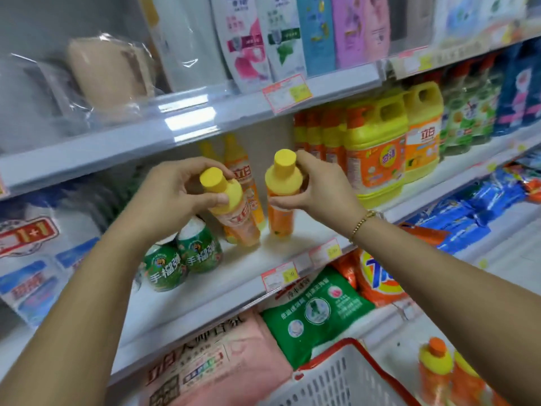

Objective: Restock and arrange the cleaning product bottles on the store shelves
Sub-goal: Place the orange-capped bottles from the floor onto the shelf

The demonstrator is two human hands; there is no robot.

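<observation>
The left hand (181, 194) has its fingers and thumb curled tight round the yellow shoulder of a tilted orange plastic bottle with a yellow cap (235, 221). The cap leans left and the base sits low at the white shelf board (222, 276). The right hand (319, 189) clasps the shoulder of an upright orange plastic bottle with a yellow cap (281, 222), which stands on the same board just beside the first, with a narrow gap between them. A gold bead bracelet (361, 222) circles the right wrist. Behind the pair stand more slim orange bottles (240, 171). Two round green bottles (181, 259) stand to the left and big yellow handled jugs (377, 153) to the right. Below, a white plastic basket with a red rim (336, 379) sits near two orange bottles with yellow shoulders (439, 373).
</observation>
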